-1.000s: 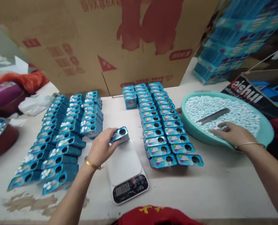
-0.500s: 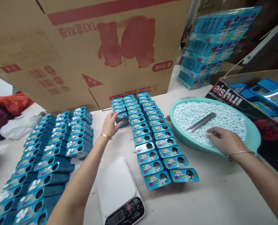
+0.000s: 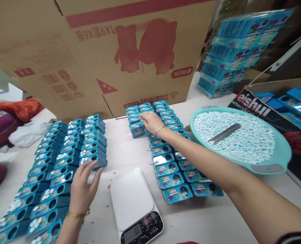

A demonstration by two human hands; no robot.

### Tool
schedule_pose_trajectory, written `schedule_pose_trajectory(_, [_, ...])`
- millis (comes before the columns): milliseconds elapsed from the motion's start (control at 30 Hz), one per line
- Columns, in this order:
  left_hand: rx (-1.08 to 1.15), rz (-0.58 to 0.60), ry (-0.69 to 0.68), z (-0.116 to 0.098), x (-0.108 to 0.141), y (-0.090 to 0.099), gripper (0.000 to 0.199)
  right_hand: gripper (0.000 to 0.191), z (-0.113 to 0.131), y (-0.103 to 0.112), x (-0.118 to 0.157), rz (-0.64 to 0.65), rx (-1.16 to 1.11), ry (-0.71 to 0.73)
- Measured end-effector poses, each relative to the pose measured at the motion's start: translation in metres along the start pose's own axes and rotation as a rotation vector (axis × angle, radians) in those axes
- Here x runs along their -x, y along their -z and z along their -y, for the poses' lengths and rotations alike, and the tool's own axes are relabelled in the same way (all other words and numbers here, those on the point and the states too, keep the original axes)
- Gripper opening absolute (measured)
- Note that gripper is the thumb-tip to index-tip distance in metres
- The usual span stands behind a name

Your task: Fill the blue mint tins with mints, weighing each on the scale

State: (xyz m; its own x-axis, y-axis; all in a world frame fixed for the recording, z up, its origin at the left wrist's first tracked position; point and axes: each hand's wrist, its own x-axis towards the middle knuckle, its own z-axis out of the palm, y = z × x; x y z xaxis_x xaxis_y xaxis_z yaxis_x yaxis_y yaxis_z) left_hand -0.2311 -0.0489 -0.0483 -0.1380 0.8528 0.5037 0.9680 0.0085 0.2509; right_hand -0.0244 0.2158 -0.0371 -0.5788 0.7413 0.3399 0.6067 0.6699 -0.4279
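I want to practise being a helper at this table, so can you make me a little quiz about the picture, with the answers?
1. Which of the person's hands is at the middle group of blue boxes?
2. True or false: the metal strip lies on the pellets in the turquoise bowl.
3. Where is the scale?
A) in the bowl
B) between two groups of blue boxes
C) on top of the carton

Key: 1. The right hand. 2. True. 3. B.

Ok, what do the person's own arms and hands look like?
Both are ungloved, forearms bare. The left hand has a gold-coloured bracelet at its wrist; the right hand, a thin, pale metallic bangle. A dark, light-striped sleeve edge shows on the right arm.
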Motion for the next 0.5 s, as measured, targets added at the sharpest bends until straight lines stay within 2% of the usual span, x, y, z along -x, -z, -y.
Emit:
schedule_pose_trajectory(100, [-0.011, 0.04, 0.045, 0.011, 0.019, 0.012, 0.027, 0.033, -0.003, -0.015, -0.012, 0.024, 0.014, -0.019])
schedule_pose_trajectory(167, [-0.048, 0.044, 0.034, 0.018, 0.023, 0.014, 0.029, 0.038, -0.006, -0.01, -0.009, 0.032, 0.015, -0.021])
schedule_pose_trajectory(233, [-0.12, 0.045, 0.003, 0.025, 0.021, 0.014, 0.032, 0.04, -0.011, 0.007, 0.002, 0.009, 0.004, -0.021])
schedule_pose_trajectory(300, [-0.215, 0.071, -0.01, 0.032, 0.015, 0.011, 0.035, 0.037, -0.019, 0.031, 0.024, -0.104, -0.024, -0.015])
schedule_pose_trajectory(400, [-0.358, 0.166, 0.019, 0.04, 0.006, 0.004, 0.031, 0.034, -0.046, 0.072, 0.074, -0.263, -0.017, -0.05])
schedule_pose_trajectory(500, [-0.448, 0.253, 0.027, 0.043, 0.001, -0.002, 0.026, 0.037, -0.088, 0.102, 0.132, -0.313, 0.123, -0.234])
